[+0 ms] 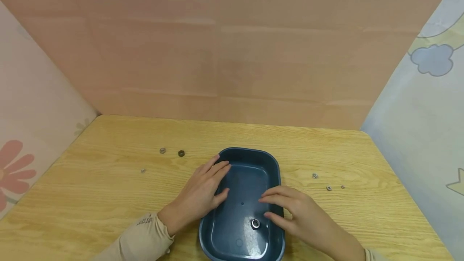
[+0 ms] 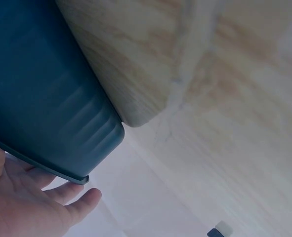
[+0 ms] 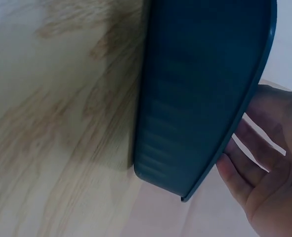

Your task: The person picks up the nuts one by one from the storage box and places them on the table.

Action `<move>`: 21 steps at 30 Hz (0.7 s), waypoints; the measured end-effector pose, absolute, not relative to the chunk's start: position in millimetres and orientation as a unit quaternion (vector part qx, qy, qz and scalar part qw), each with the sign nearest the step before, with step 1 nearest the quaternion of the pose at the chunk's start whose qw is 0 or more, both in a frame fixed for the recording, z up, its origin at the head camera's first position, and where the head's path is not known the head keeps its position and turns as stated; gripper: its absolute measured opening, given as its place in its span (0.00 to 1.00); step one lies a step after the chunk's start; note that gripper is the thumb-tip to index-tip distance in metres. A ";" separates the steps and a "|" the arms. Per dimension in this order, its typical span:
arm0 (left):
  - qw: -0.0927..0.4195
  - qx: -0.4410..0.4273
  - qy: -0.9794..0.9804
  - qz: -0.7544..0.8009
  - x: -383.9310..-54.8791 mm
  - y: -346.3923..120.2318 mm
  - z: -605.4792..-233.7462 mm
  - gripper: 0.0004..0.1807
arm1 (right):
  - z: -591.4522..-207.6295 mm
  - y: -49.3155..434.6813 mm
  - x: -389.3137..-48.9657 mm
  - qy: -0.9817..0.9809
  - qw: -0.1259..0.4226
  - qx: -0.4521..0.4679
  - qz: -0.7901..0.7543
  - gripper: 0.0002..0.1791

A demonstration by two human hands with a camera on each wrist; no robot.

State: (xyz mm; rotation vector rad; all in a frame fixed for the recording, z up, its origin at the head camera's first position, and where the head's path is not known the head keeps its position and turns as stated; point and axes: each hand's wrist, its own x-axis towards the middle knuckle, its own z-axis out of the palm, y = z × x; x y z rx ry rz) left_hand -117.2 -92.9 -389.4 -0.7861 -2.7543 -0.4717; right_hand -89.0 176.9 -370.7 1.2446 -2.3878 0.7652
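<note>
A dark blue rectangular tray [image 1: 237,196] stands on the wooden table, and a shiny metal nut [image 1: 255,223] lies on its floor toward the near right. My left hand [image 1: 201,190] reaches over the left rim, fingers and thumb loosely spread inside the tray. Across from it, my right hand [image 1: 295,212] extends over the right rim, its fingertips and thumb apart with nothing between them. In the left wrist view, the left fingers [image 2: 81,205] are beside the tray's rim. The right wrist view has the right hand [image 3: 279,158] along the opposite rim.
Left of the tray on the table [image 1: 119,196] lie a silver nut [image 1: 162,150], a dark nut [image 1: 181,153] and a tiny metal piece [image 1: 143,170]. To the right are a silver nut [image 1: 315,175] and two smaller ones, including this nut [image 1: 328,188]. Covered walls enclose the back and sides.
</note>
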 end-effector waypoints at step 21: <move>0.107 -0.266 -0.944 -0.163 -116.8 -92.5 -387.5 0.31 | -379.2 158.6 -95.3 -0.860 0.060 0.442 0.248 0.17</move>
